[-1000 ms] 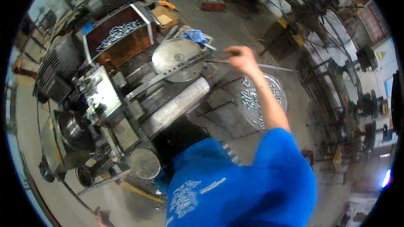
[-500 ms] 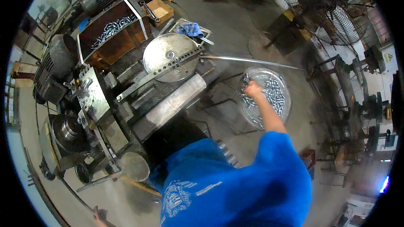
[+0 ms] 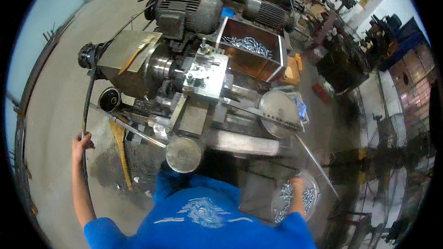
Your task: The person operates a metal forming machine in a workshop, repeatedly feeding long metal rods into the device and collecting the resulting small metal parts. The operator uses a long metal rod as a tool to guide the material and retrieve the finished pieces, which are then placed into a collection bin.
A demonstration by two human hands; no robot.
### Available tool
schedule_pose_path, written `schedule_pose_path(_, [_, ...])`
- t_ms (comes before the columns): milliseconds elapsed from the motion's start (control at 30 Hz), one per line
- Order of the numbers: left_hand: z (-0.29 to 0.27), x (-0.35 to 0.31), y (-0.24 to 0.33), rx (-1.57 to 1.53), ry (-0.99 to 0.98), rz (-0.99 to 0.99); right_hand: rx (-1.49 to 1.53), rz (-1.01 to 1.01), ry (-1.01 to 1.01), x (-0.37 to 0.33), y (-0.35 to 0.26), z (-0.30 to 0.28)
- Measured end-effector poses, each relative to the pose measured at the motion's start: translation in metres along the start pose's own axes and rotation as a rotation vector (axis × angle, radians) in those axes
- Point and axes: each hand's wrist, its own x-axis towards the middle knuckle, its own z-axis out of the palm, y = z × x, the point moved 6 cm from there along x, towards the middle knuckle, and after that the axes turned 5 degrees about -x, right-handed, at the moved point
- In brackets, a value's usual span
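Observation:
My left hand [image 3: 82,141] is closed around a long dark lever bar [image 3: 86,106] that rises on the left side of a lathe-like machine [image 3: 203,76]. On the right, my right hand [image 3: 296,183] is down at a round, shallow basket [image 3: 317,189] of small shiny metal pins [image 3: 282,206]. Its fingers look curled in, and the blur hides what they hold. The machine's bright metal chuck [image 3: 161,68] and the tool block on its slide lie between my two hands. A round metal disc [image 3: 183,155] sits right in front of my body.
A rusty box [image 3: 253,63] behind the slide holds many metal pins. A large round plate [image 3: 278,110] and a perforated bar lie to its right, and a thin rod [image 3: 318,159] sticks out toward the basket. Electric motors [image 3: 189,13] stand behind. A yellow broom [image 3: 121,152] leans at the left.
The view has swung left, bringing the machine to the middle. My left hand on the bar has come fully into sight. My right hand stays at the basket.

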Motion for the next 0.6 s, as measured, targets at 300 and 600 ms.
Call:
schedule_pose_path(300, [0.0, -0.005, -0.017, -0.246, -0.087, -0.095, 1.256, -0.391, 0.121, -0.136, -0.104, -0.14])
schedule_pose_path(600, [0.009, -0.002, -0.005, -0.278, -0.121, -0.087, 0.678, -1.055, -0.033, -0.207, -0.44, -0.222])
